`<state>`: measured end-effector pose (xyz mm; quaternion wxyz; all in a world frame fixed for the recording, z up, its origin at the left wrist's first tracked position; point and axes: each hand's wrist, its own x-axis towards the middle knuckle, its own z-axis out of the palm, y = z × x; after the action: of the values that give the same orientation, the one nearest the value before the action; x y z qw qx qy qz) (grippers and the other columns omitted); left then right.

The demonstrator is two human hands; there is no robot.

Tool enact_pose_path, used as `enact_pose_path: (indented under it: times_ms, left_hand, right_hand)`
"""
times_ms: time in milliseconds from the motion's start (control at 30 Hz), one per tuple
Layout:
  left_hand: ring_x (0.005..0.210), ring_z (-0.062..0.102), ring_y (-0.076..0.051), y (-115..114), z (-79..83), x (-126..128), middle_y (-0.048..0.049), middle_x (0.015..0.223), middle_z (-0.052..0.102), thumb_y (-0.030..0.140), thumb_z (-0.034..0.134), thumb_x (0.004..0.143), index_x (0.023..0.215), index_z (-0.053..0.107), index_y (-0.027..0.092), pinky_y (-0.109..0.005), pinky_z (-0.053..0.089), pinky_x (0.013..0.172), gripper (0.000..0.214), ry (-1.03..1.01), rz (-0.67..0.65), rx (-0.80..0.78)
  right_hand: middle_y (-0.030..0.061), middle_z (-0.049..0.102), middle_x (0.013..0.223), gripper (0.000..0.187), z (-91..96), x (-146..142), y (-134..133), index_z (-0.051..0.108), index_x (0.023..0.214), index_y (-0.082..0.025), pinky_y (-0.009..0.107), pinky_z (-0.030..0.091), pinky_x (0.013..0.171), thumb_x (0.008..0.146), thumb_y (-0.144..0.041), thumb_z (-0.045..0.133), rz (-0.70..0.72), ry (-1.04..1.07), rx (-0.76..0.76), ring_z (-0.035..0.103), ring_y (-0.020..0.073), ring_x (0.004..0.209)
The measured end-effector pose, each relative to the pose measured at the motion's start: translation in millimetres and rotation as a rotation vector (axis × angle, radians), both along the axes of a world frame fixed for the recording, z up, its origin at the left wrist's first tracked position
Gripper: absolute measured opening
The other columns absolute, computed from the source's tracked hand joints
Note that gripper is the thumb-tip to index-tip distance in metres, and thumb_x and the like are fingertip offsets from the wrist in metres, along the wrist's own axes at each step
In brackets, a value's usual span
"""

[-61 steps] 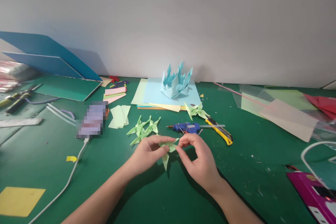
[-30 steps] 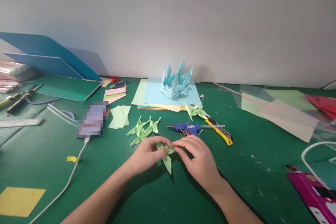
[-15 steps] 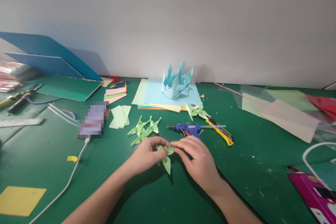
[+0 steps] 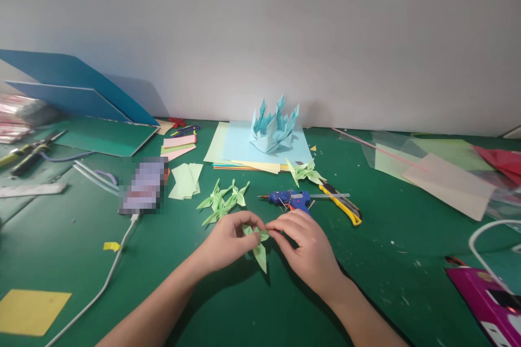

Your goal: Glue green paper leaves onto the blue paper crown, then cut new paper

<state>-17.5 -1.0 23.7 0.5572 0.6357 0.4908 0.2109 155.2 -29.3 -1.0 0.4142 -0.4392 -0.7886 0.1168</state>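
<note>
My left hand (image 4: 230, 241) and my right hand (image 4: 306, 246) meet over the green mat (image 4: 260, 303), both pinching one small light-green folded paper piece (image 4: 259, 249). A pointed flap of it hangs down between the hands. Just beyond my left hand lie two finished light-green folded pieces (image 4: 223, 200). A blue glue gun (image 4: 290, 199) lies right behind my right hand's fingers.
A yellow utility knife (image 4: 341, 204) and another green folded piece (image 4: 304, 171) lie past the glue gun. A pale-blue paper crown (image 4: 273, 126) stands on stacked coloured sheets. A blurred phone (image 4: 143, 185) with white cable lies left; a magenta box (image 4: 488, 303) sits at the right.
My hands have drawn closer together and lowered toward the mat, closing on the green piece. Its hanging flap now points down and slightly right.
</note>
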Motion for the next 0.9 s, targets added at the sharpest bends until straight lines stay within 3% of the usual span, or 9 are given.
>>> enact_pose_path:
  times_ms: [300,533,900]
  left_hand:
    - [0.053,0.041,-0.008,-0.2,-7.6,-1.2,0.0038,0.071,0.053,0.019,0.054,0.068,0.081,0.056,0.019,-0.022,0.035,0.051,0.013,-0.034,0.04,0.08]
    - [0.059,0.043,-0.008,-2.3,-10.2,-1.1,0.0018,0.083,0.052,0.021,0.06,0.071,0.106,0.049,0.022,-0.024,0.039,0.057,0.036,-0.115,0.045,0.125]
    - [0.053,0.037,-0.006,-1.8,-11.6,0.3,0.0081,0.068,0.037,0.02,0.062,0.071,0.108,0.045,0.02,-0.021,0.032,0.05,0.041,-0.2,0.078,0.059]
  right_hand:
    - [0.0034,0.059,0.073,0.014,0.5,1.4,0.7,0.059,0.081,-0.02,0.033,0.041,0.066,0.088,-0.015,0.048,-0.015,-0.118,0.033,0.052,0.0182,0.073]
    - [0.0023,0.054,0.071,0.013,-1.0,1.0,1.6,0.054,0.074,-0.019,0.031,0.039,0.065,0.081,-0.01,0.048,-0.077,-0.146,0.06,0.048,0.0172,0.07]
    - [0.0018,0.056,0.071,0.009,1.3,0.9,0.5,0.056,0.077,-0.019,0.03,0.038,0.066,0.082,-0.012,0.053,-0.069,-0.122,0.091,0.049,0.0162,0.071]
